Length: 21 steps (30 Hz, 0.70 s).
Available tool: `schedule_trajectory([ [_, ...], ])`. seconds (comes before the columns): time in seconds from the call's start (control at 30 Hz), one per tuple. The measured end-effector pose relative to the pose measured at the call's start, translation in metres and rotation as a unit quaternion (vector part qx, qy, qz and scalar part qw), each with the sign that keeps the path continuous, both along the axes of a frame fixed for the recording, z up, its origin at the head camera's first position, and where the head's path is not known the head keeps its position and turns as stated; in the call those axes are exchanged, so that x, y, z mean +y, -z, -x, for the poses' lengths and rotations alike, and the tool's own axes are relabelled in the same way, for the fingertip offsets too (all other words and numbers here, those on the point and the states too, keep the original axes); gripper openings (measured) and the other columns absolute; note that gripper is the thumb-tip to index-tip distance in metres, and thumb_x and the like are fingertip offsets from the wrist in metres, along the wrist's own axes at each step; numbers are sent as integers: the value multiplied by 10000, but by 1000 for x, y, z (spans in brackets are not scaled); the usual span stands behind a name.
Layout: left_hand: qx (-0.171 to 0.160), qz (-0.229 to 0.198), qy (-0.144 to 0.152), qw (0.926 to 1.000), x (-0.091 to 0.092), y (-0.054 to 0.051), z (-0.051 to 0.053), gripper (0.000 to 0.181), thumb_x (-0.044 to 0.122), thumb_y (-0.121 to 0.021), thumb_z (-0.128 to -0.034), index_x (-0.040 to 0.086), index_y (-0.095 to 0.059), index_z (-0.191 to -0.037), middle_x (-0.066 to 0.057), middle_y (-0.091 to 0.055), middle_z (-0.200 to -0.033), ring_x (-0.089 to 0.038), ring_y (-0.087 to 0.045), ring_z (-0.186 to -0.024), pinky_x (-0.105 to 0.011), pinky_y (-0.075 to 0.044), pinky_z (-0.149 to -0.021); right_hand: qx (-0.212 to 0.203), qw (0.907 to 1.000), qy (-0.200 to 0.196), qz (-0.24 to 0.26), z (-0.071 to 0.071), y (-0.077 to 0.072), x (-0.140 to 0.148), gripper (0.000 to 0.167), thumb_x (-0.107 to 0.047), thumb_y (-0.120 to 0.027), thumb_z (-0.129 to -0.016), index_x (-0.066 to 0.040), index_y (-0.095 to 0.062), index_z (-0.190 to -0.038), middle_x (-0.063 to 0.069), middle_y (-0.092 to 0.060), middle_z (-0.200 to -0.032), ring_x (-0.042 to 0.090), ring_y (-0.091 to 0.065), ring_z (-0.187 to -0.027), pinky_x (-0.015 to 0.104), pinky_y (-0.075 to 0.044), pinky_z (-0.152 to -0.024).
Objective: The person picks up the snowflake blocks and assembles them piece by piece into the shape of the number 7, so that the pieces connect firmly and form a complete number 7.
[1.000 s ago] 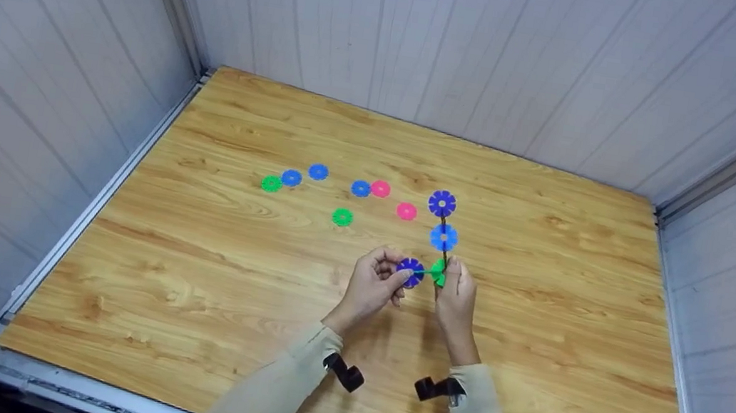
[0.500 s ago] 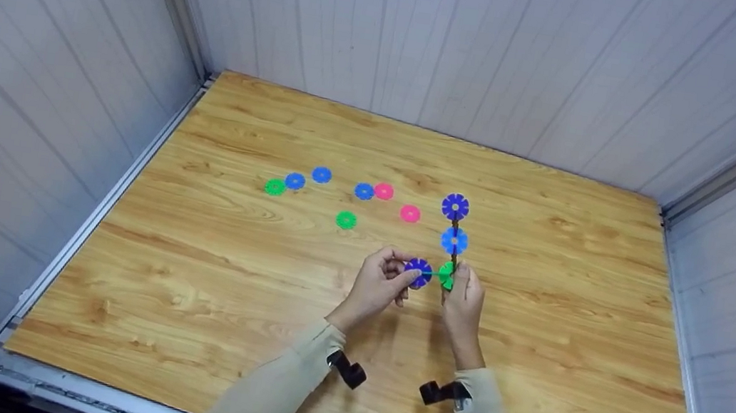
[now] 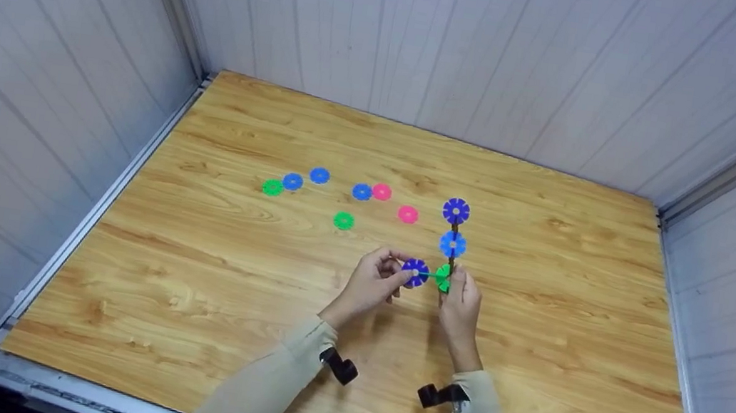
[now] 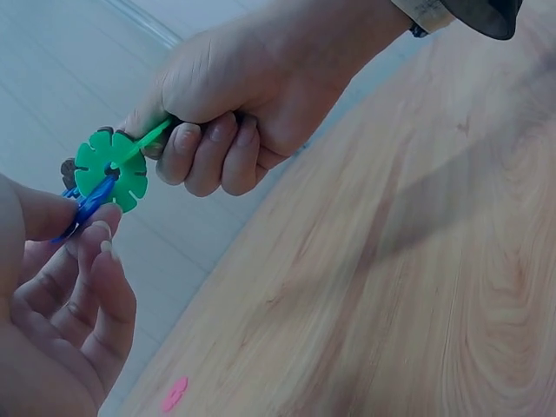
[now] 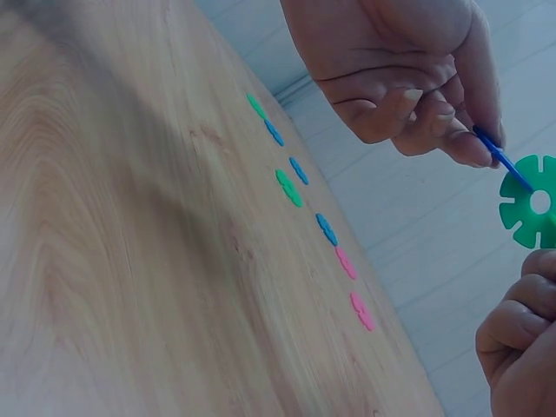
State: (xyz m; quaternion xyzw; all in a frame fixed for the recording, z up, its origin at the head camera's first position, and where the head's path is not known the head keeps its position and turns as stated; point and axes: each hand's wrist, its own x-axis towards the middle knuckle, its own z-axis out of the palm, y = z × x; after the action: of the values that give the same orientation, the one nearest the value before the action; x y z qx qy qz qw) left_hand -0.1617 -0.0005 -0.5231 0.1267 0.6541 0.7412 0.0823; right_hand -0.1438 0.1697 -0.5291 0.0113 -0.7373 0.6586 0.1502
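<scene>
The left hand [image 3: 372, 286] pinched a dark blue disc [image 3: 419, 265] between its thumb and bent fingers, with just the disc filling the gap. The right hand [image 3: 461, 310] had its fingers curled in and its thumb pressed on a flat green disc [image 3: 440, 283]. Between the two hands' fingers sat an upright green disc [image 4: 94, 165], joined to both. I think each hand took one side of that joint so it wouldn't wobble or come apart. These discs made one chain, which seemed to be held up off the table [image 3: 257, 277]. Its short end pointed left, into the left fingers. Its long line ran straight out past the right fingertips, through dark thin pieces [image 3: 451, 262], a blue disc [image 3: 447, 244] and a far dark blue disc [image 3: 450, 211]. The pieces took turns, flat then on edge, probably because of their slots. Out past the left fingers lay a loose green disc [image 3: 338, 221], two pink discs [image 3: 403, 215], three blue discs [image 3: 357, 192] and another green disc [image 3: 268, 187], maybe spread out to be easy to see. Farthest off stood the back wall [image 3: 406, 39], where the chain's tip pointed.
</scene>
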Motion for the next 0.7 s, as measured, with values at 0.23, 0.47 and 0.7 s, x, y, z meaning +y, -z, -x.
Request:
schedule_trajectory([
  [0.23,22,-134,-5,9999,-2,28,15,258,-35,-600,-947,-128,-548,-1182,-280,-618,-811,-335,-531,-581,-282,-455,-473,35,9999,140,-30,0,-1,0,347,-33,-356,-1069,138,-523,-817,214,-417,-585,80,-391,-507,181,-340,-459],
  [0.47,184,-25,-672,9976,-13,44,29,295,-22,-649,-906,-122,-559,-1168,-184,-619,-855,-163,-541,-601,-248,-472,-511,58,9997,118,205,0,3,5,341,-15,-358,-1064,134,-516,-802,3,-403,-586,58,-361,-499,173,-312,-450],
  [0.7,61,928,-1515,9841,-28,52,52,245,-64,-649,-865,-32,-615,-1105,-94,-588,-898,-128,-509,-624,-226,-448,-559,31,9994,204,287,0,3,8,346,-33,-364,-1068,104,-534,-799,5,-420,-579,44,-376,-503,169,-323,-456],
])
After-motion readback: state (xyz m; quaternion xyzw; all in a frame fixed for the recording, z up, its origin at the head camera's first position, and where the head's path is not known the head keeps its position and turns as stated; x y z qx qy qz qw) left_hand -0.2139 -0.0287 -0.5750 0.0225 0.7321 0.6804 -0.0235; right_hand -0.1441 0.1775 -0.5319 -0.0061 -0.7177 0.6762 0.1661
